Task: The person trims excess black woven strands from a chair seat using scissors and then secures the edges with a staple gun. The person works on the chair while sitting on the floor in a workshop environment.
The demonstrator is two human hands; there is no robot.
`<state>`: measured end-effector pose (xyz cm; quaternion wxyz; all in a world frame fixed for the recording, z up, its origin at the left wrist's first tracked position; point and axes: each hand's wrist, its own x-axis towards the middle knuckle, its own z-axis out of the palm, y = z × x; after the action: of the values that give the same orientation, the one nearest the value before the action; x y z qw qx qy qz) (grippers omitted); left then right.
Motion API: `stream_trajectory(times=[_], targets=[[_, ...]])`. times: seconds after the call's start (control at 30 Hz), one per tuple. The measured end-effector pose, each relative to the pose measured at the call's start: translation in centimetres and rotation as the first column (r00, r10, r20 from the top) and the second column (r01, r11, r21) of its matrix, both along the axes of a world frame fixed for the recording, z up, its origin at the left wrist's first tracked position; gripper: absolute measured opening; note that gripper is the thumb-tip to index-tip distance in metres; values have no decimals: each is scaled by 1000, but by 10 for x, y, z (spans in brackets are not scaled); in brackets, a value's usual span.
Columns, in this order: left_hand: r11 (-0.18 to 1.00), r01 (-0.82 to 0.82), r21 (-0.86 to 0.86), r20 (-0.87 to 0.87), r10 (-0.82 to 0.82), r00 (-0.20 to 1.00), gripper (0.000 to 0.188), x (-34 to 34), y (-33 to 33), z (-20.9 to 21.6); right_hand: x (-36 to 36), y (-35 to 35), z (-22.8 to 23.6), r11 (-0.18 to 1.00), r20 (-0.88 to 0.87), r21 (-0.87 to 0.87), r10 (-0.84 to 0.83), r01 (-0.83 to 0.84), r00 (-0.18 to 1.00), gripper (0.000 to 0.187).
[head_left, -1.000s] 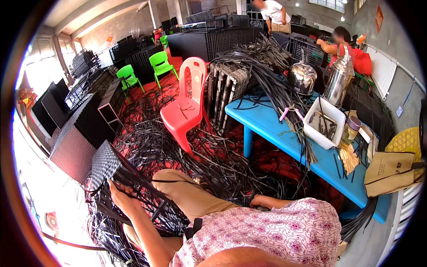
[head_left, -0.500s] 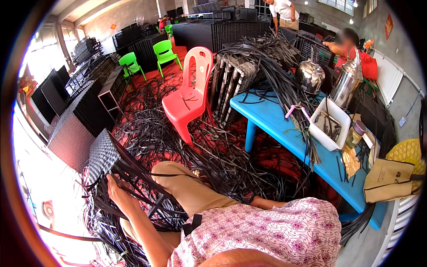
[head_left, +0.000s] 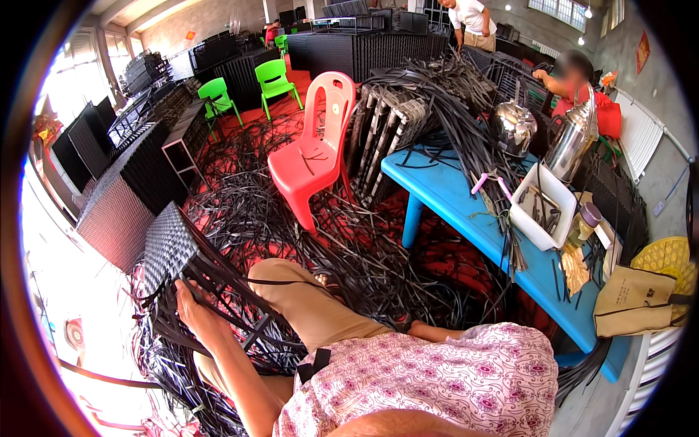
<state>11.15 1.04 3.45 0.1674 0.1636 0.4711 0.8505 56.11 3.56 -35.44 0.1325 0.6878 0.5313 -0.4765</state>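
A woven piece (head_left: pixel 169 247) of flat grey-black strips over a frame stands at the left, long loose strip ends hanging from it. My left hand (head_left: pixel 193 309) is closed on its near lower edge, thumb up among the strips. One long black strip (head_left: pixel 295 282) runs from there across my tan-trousered knee (head_left: pixel 273 273) and curves down to the right. It leads toward my right hand (head_left: pixel 405 321), which shows small and dark beyond my lap and appears closed on it. Its fingers are partly lost among the strips.
Tangled black strips (head_left: pixel 247 182) cover the red floor. A red plastic chair (head_left: pixel 306 164) stands ahead. On the right, a blue table (head_left: pixel 437 186) bears a white bin (head_left: pixel 520 211), metal flasks and strips. Woven stacks (head_left: pixel 116 218) stand left; two people work at the back.
The view has shifted slightly, so the chair and table sit a little farther right. My left hand keeps its place on the woven piece. The strip over my knee has lifted into a clearer arc.
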Motion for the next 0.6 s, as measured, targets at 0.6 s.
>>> stream_trajectory(times=[0.6], targets=[[998,-26,-59,-51,23,998,34,15,-1,8,11,-7,-4,996,-102,-47,-84,80,991,59]])
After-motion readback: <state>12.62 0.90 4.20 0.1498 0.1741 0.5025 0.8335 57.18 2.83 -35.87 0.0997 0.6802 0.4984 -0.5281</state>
